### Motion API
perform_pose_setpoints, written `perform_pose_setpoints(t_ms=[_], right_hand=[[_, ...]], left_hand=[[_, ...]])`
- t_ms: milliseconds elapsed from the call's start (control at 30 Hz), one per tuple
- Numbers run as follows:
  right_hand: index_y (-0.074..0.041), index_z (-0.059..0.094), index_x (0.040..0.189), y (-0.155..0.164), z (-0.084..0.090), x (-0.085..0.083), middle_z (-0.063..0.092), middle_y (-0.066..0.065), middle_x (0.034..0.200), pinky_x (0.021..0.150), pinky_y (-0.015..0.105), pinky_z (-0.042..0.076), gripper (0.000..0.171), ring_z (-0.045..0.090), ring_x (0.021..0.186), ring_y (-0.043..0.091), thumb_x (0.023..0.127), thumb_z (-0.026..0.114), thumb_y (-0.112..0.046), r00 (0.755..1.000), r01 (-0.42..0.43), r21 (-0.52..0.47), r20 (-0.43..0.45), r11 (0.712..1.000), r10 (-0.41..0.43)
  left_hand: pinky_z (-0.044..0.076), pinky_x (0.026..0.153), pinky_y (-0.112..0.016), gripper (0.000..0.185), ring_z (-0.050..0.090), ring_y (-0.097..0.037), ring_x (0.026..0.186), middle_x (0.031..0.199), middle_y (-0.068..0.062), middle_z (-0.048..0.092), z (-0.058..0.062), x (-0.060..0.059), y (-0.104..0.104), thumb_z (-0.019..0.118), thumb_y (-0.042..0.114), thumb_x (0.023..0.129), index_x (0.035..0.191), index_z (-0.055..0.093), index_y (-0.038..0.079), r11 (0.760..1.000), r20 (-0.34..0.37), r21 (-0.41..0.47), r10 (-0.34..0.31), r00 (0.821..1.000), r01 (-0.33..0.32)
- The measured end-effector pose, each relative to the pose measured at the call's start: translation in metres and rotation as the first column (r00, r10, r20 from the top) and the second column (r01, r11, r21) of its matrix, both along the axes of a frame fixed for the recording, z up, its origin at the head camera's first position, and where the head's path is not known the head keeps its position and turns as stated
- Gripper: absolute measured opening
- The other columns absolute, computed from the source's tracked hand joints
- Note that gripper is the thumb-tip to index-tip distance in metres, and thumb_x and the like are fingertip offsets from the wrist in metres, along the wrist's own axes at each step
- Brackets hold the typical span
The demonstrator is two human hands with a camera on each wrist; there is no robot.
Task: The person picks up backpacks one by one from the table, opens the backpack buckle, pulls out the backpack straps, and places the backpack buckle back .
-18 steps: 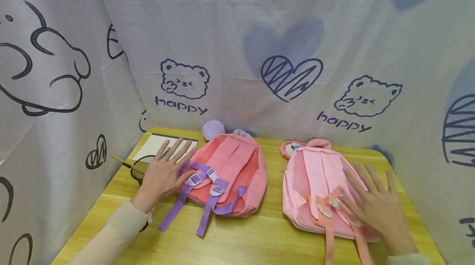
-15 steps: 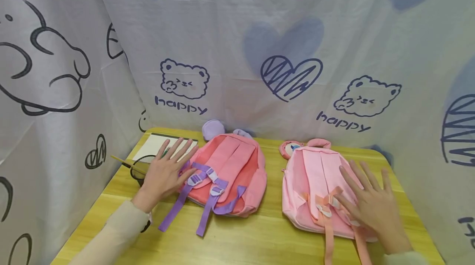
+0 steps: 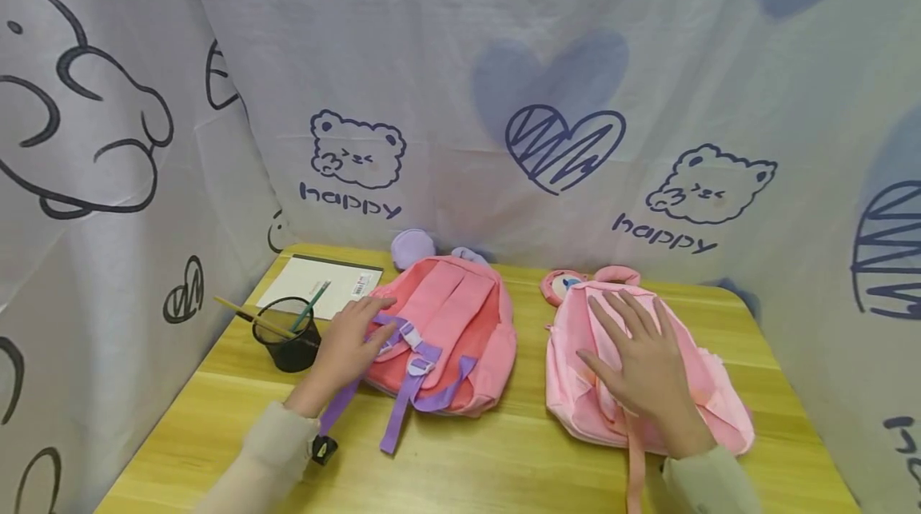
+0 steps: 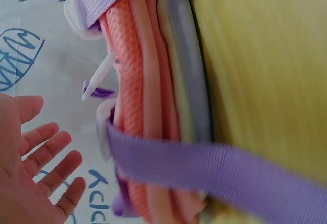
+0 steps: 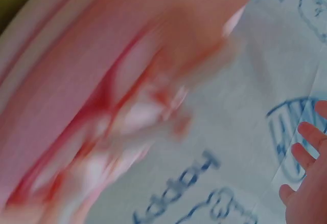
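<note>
A coral-pink backpack [image 3: 460, 306] with purple straps lies back side up on the table in the head view. Over its left edge hovers my left hand [image 3: 352, 348], fingers spread and loosely bent, holding nothing. The left wrist view has this hand [image 4: 33, 173] apart from the backpack's side [image 4: 148, 81] and a purple strap [image 4: 153, 157]. To the right lies a pale pink backpack [image 3: 576, 370] with peach straps. My right hand [image 3: 643, 362] is above its middle with extended fingers, covering much of the strap buckles. In the blurred right wrist view, fingers [image 5: 309, 157] show apart from the backpack [image 5: 66, 96].
Left of the coral backpack stands a black mesh pen cup [image 3: 291, 350] with a pencil and a brush-like stick. Behind it lies a white notepad [image 3: 295, 278]. A printed curtain [image 3: 460, 202] hangs along the back and sides of the wooden table [image 3: 460, 474].
My left hand has moved right, uncovering the pen cup and notepad. My right hand has swung left from the pale backpack's right side to over its middle. The backpacks lie where they were.
</note>
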State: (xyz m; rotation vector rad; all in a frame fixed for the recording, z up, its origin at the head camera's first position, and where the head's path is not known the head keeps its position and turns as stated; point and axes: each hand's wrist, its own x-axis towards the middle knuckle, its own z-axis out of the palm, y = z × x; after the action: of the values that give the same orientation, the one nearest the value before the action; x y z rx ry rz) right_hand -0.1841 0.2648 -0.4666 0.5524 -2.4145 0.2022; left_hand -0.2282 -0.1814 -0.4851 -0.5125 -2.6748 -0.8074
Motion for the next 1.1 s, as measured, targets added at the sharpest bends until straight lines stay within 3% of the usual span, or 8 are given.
perform_pose_setpoints(t_ms=[133, 267, 433, 533, 667, 933, 1100], right_hand=[[-0.018, 0.05, 0.154, -0.033, 0.002, -0.01, 0.052, 0.01, 0.153, 0.121, 0.062, 0.024, 0.08, 0.04, 0.146, 0.033, 0.101, 0.032, -0.075, 0.996, -0.045, -0.023, 0.07, 0.999, 0.047], [-0.018, 0.053, 0.151, -0.064, 0.003, -0.021, 0.054, 0.01, 0.151, 0.121, 0.06, 0.026, 0.078, 0.044, 0.143, 0.033, 0.1, 0.035, -0.074, 0.989, -0.092, -0.05, 0.109, 0.995, 0.097], [-0.015, 0.058, 0.147, -0.104, 0.0, -0.038, 0.058, 0.011, 0.145, 0.118, 0.06, 0.033, 0.065, 0.051, 0.137, 0.035, 0.096, 0.064, -0.055, 0.976, -0.162, -0.11, 0.125, 0.981, 0.176], [-0.016, 0.059, 0.146, -0.129, -0.004, -0.045, 0.06, 0.009, 0.143, 0.116, 0.057, 0.039, 0.064, 0.053, 0.135, 0.033, 0.092, 0.073, -0.047, 0.963, -0.16, -0.147, 0.192, 0.976, 0.186], [-0.018, 0.06, 0.144, -0.159, -0.012, -0.05, 0.062, 0.006, 0.14, 0.113, 0.054, 0.043, 0.06, 0.055, 0.132, 0.029, 0.094, 0.072, -0.048, 0.937, -0.131, -0.185, 0.297, 0.974, 0.183], [-0.017, 0.068, 0.133, -0.204, -0.033, -0.056, 0.068, 0.002, 0.127, 0.104, 0.044, 0.051, 0.048, 0.063, 0.118, 0.022, 0.095, 0.072, -0.045, 0.894, -0.142, -0.245, 0.385, 0.959, 0.23], [-0.018, 0.072, 0.125, -0.224, -0.041, -0.059, 0.071, 0.0, 0.116, 0.09, 0.037, 0.054, 0.039, 0.064, 0.103, 0.017, 0.095, 0.073, -0.043, 0.854, -0.095, -0.303, 0.465, 0.948, 0.234]], left_hand=[[0.053, 0.086, -0.047, 0.035, 0.064, -0.029, 0.106, 0.116, -0.007, 0.069, -0.005, -0.001, 0.003, 0.072, 0.024, 0.099, 0.13, 0.067, 0.011, 0.998, 0.011, 0.065, 0.002, 1.0, -0.003], [0.053, 0.088, -0.047, 0.031, 0.064, -0.03, 0.107, 0.118, -0.007, 0.069, -0.008, -0.005, 0.005, 0.073, 0.021, 0.098, 0.126, 0.069, 0.011, 0.993, 0.004, 0.115, -0.017, 1.0, 0.017], [0.053, 0.088, -0.043, 0.025, 0.064, -0.027, 0.104, 0.12, -0.005, 0.069, -0.015, -0.014, 0.007, 0.073, 0.018, 0.098, 0.122, 0.072, 0.013, 0.982, 0.055, 0.181, -0.056, 0.997, 0.045], [0.052, 0.082, -0.036, 0.022, 0.063, -0.021, 0.094, 0.115, -0.004, 0.069, -0.02, -0.018, 0.009, 0.073, 0.02, 0.098, 0.119, 0.073, 0.012, 0.976, 0.105, 0.212, -0.068, 0.992, 0.044], [0.05, 0.075, -0.028, 0.02, 0.06, -0.014, 0.085, 0.107, -0.003, 0.069, -0.024, -0.021, 0.012, 0.073, 0.02, 0.098, 0.116, 0.074, 0.011, 0.966, 0.147, 0.258, -0.062, 0.987, 0.022], [0.05, 0.076, -0.028, 0.012, 0.06, -0.013, 0.081, 0.094, 0.0, 0.069, -0.033, -0.022, 0.015, 0.072, 0.018, 0.099, 0.11, 0.075, 0.014, 0.953, 0.219, 0.301, -0.043, 0.975, -0.025], [0.051, 0.075, -0.028, 0.01, 0.062, -0.012, 0.08, 0.089, 0.001, 0.071, -0.035, -0.022, 0.016, 0.071, 0.02, 0.099, 0.107, 0.075, 0.015, 0.948, 0.257, 0.315, -0.038, 0.966, -0.046]])
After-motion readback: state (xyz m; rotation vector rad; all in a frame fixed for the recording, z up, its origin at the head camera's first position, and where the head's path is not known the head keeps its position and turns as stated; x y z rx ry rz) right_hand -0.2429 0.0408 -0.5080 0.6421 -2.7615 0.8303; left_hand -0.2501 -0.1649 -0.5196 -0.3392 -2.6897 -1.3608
